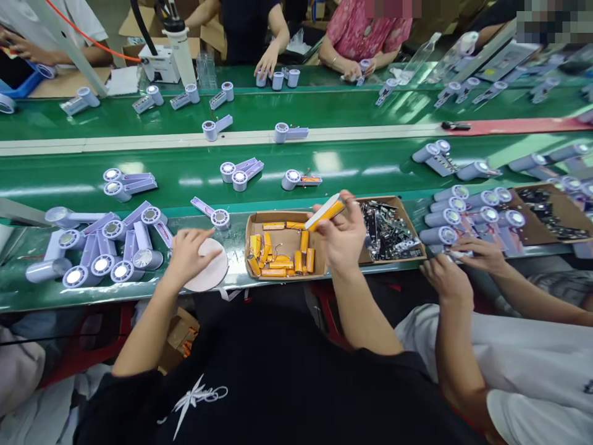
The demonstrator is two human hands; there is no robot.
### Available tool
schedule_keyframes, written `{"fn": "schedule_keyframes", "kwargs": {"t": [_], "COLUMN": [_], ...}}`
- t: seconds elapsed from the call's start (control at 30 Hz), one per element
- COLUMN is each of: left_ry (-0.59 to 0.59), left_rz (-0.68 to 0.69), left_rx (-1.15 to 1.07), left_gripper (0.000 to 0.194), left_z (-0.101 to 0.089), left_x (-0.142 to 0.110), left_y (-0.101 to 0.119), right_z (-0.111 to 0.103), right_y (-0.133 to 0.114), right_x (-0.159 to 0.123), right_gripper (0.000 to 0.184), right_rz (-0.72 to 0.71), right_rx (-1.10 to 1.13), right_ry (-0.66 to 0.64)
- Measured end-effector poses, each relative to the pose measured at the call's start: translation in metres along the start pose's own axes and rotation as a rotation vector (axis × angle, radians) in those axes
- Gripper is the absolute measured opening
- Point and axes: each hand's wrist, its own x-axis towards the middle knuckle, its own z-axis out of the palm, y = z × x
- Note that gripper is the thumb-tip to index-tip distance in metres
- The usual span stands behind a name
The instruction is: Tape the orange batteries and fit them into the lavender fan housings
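My right hand is raised over the right side of a cardboard box. Its fingers grip an orange cylindrical battery with a white strip along one side, held at a slant. Several similar orange batteries lie loose inside the box. To the left, my left hand rests over a round white disc, fingers and thumb apart. A lilac fan-like part with a round head lies just beyond that hand, its flat handle pointing away to the left.
Several lilac parts are heaped at the left. A box of dark circuit boards adjoins the battery box. At right, a co-worker's hands work beside more lilac parts. Beyond runs a green conveyor, with people seated across it.
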Motion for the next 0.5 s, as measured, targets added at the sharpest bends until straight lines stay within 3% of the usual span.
{"fn": "schedule_keyframes", "kwargs": {"t": [0.1,0.17,0.23,0.33,0.43,0.5], "left_ry": [0.073,0.019,-0.091,-0.209,-0.270,-0.306], "left_rz": [0.003,0.047,0.078,0.145,0.259,0.322], "left_rx": [0.077,0.153,0.234,0.270,0.229,0.197], "left_gripper": [0.051,0.055,0.050,0.038,0.037,0.039], "left_z": [0.006,0.019,0.033,0.051,0.059,0.060], "left_x": [0.118,0.191,0.241,0.268,0.261,0.259], "left_y": [0.034,0.058,0.071,0.069,0.057,0.051], "right_z": [0.018,0.026,0.026,0.009,-0.008,-0.008], "right_y": [0.015,0.022,0.022,0.014,0.011,0.019], "right_x": [-0.008,-0.009,-0.008,-0.003,0.009,0.027], "right_gripper": [0.087,0.084,0.082,0.080,0.067,0.063], "right_rz": [0.053,0.053,0.045,0.069,0.119,0.152], "right_rx": [-0.008,-0.021,-0.035,-0.045,-0.065,-0.111], "right_ry": [-0.055,-0.062,-0.042,-0.023,-0.083,-0.163]}}
